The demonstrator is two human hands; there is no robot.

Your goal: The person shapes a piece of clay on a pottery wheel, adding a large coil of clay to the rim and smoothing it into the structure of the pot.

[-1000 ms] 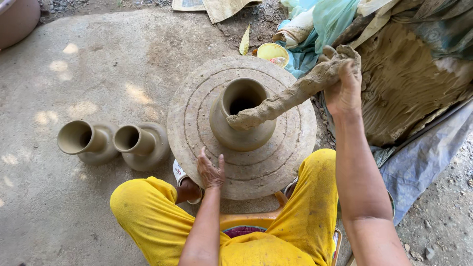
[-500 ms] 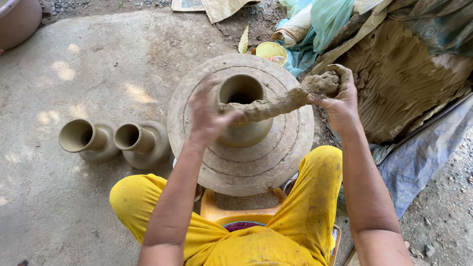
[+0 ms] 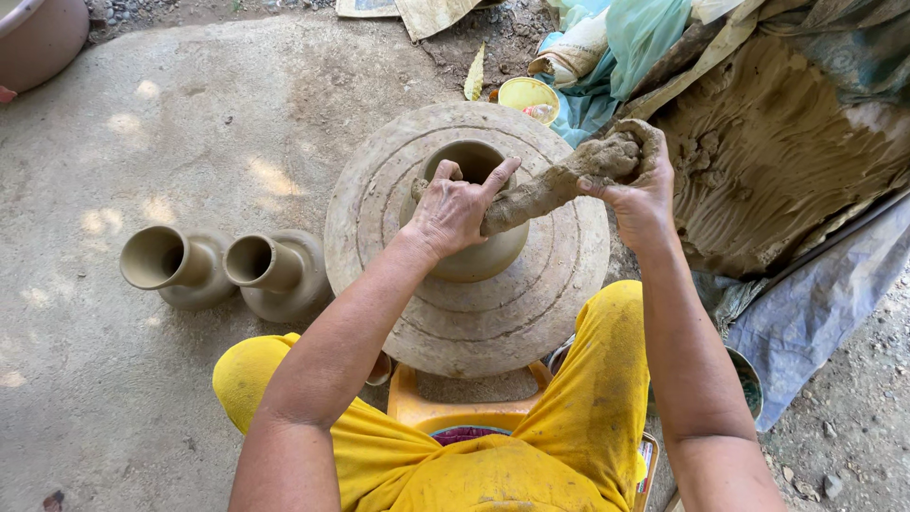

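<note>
A: Left hand (image 3: 455, 210) first. It's curled over the rim of the clay pot (image 3: 474, 228) on the wheel, fingers bent, pressing the near end of the clay roll (image 3: 536, 194) onto the rim. So grasping clay, not released.

B: OK, go left to right. Far left?

A: Top left corner, part of a pinkish basin (image 3: 38, 38). Below it, on the concrete floor (image 3: 190, 123), two finished clay vases (image 3: 175, 265) lie on their sides, mouths to the left, touching each other. The right one sits just beside the wheel's edge.

B: Wheel?

A: Round stone wheel (image 3: 531, 313), ringed grooves, pot at its centre, upright, mouth open. An orange stool (image 3: 445, 412) shows under the near edge, between the person's knees in yellow trousers (image 3: 588, 408).

B: Clay roll?

A: Runs from the pot rim up and right, tilted, thick end in the right hand (image 3: 640, 185).

B: Right hand state?

A: Clenched round the thick lump end, held above the wheel's far-right edge. Wrist muddy.

B: Behind it?

A: Small yellow bowl (image 3: 528, 95) on the ground just beyond the wheel, next to a teal cloth (image 3: 635, 38).

B: Far right?

A: Big heap of raw clay (image 3: 768, 152) on a grey sheet (image 3: 806, 322), finger marks all over it. Gravel in the bottom right corner.
</note>
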